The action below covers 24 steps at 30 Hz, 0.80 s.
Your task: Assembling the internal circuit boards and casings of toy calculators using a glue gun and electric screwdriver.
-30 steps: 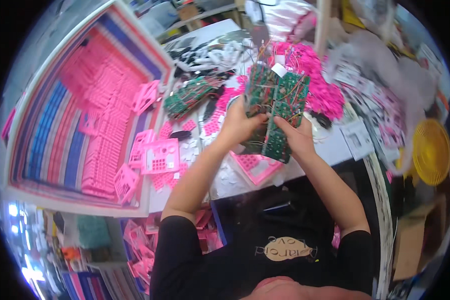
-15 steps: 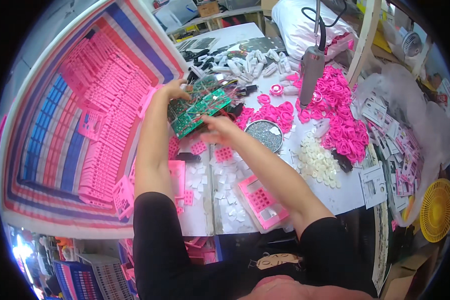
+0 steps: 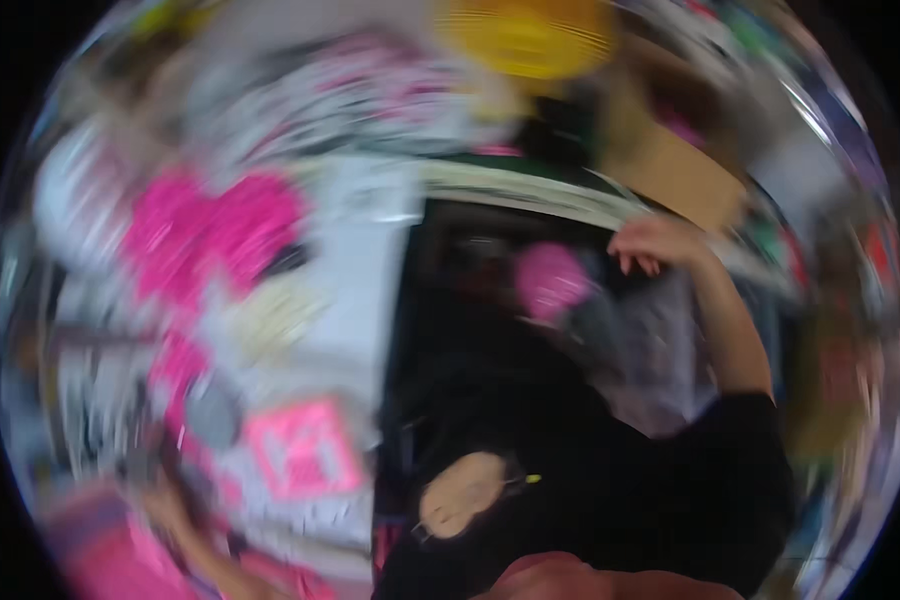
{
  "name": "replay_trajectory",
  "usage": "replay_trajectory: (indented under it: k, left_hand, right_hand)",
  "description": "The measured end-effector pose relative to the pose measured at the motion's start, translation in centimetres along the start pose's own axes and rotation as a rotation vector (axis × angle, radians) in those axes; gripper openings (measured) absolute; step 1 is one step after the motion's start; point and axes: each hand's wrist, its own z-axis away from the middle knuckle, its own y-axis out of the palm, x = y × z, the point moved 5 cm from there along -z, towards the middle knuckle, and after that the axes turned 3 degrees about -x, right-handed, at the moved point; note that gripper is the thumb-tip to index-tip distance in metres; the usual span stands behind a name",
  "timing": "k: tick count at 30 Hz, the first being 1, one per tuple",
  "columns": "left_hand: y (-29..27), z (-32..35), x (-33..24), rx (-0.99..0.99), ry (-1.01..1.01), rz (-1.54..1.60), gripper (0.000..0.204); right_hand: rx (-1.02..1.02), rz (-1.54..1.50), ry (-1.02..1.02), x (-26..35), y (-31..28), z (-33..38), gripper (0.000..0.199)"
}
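Note:
Motion blur softens the whole head view. My left hand (image 3: 162,500) is at the lower left over the table, beside a dark grey shape that I cannot make out; its fingers are smeared. Out to the right hangs my right hand (image 3: 660,245), close to a pale table edge and a cardboard box. Its fingers droop loosely, slightly apart, and nothing shows in them. On the table between them lies a pink panel piece (image 3: 305,448). A round dish of small grey parts (image 3: 212,410) stands left of it, with cream discs (image 3: 275,318) farther off.
A heap of bright pink parts (image 3: 210,235) covers the far left of the table. A yellow basket (image 3: 530,38) stands at the top, a cardboard box (image 3: 690,175) right of it. Below my right hand are a round pink thing (image 3: 552,282) and clear plastic (image 3: 655,335).
The view has swung to the right and blurred. My right hand has left the green circuit boards and moved out to the right, off the tabletop. My left hand now shows at the lower left.

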Motion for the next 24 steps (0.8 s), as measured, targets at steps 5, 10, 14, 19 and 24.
replay_trajectory:
  k: [5, 10, 14, 19, 24]
  left_hand:
    - [6.0, 0.3, -15.8, -0.011, 0.362, -0.146, 0.048]
    - [11.9, -1.2, -22.0, 0.093, 0.536, -0.135, 0.047]
    - [11.2, -1.9, -24.9, 0.114, 0.579, -0.215, 0.046]
    - [12.8, -3.0, -26.9, 0.165, 0.612, -0.264, 0.045]
    - [13.6, -3.6, -28.1, 0.201, 0.624, -0.308, 0.044]
  right_hand:
    - [-0.569, -0.106, 0.784, -33.9, -9.0, 17.5, 0.03]
    - [-0.661, 0.426, 0.516, -56.3, -1.1, 24.8, 0.04]
    - [-0.825, 0.043, 0.711, -55.8, 1.9, 19.2, 0.071]
    - [-0.706, -0.07, 0.659, -50.7, 1.4, 19.9, 0.077]
    - [-0.569, -0.123, 0.71, -46.2, 0.7, 21.0, 0.082]
